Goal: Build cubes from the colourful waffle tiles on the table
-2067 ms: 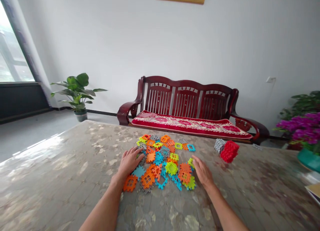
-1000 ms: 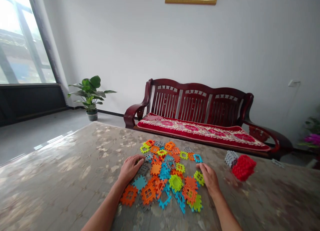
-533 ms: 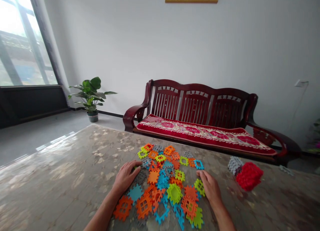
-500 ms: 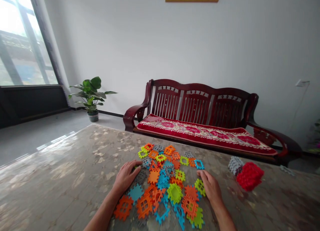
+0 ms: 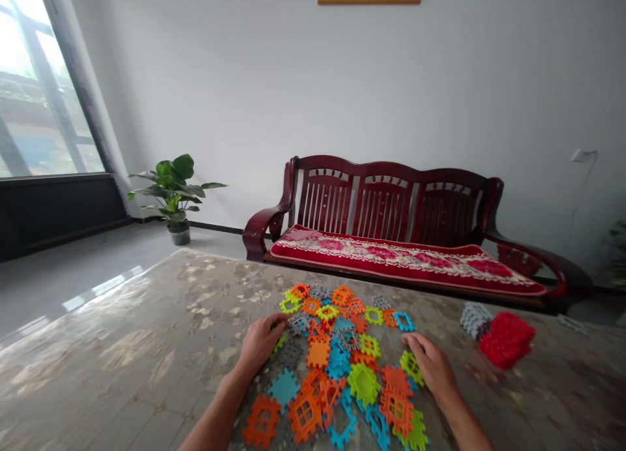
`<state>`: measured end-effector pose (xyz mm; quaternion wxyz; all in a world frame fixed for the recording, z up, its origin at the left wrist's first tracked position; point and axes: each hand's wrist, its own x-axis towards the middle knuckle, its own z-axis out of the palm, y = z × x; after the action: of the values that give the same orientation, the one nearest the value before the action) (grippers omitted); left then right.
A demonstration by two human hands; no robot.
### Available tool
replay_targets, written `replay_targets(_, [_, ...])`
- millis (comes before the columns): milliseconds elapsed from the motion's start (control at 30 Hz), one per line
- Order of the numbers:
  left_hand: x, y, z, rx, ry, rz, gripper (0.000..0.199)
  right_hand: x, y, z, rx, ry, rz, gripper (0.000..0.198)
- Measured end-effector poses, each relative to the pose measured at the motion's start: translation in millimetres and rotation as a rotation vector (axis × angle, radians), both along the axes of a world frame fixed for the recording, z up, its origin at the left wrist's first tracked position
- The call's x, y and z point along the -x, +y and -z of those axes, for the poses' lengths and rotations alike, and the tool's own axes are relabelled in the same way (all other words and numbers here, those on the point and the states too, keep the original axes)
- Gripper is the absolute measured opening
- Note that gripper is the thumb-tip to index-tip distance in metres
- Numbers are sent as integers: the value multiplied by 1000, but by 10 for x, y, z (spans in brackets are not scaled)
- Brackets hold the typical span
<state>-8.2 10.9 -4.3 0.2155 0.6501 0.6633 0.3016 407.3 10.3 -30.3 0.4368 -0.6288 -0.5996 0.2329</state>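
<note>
A loose pile of flat, notched plastic interlocking tiles in orange, blue, yellow-green and grey lies on the table; an orange tile is near its middle. My left hand rests at the pile's left edge, fingers extended beside a grey tile. A green tile shows partly under its thumb side. On the opposite edge, my right hand lies with fingers loosely extended. Its fingertips are just below a blue square frame tile, and a yellow-green window tile is beside it. Neither hand visibly grips a tile.
Right of the pile stand a red block and a grey block, both built up from small parts. A flat grey piece lies farther right. Beyond the patterned table are a wooden bench and a potted plant.
The camera view has shifted slightly, so the pile and both hands appear farther right. Both hands keep about the same places beside the tiles.
</note>
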Motion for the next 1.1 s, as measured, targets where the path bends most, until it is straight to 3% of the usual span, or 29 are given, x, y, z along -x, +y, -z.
replay_targets(200, [10, 46, 17, -20, -1, -21, 34, -4, 20, 14, 1, -33, 5, 47])
replay_targets(367, [86, 167, 72, -18, -12, -120, 37, 19, 2, -15, -4, -36, -3, 48])
replay_targets(733, [68, 170, 89, -119, 358, -96, 38, 58, -63, -106, -54, 23, 55, 52])
replay_targets(967, [66, 173, 67, -117, 364, -109, 36, -52, -16, -1, -166, 122, 212, 52])
replay_targets(1100, [61, 174, 78, -136, 344, -119, 35, -126, 88, 95, -221, 26, 204, 57])
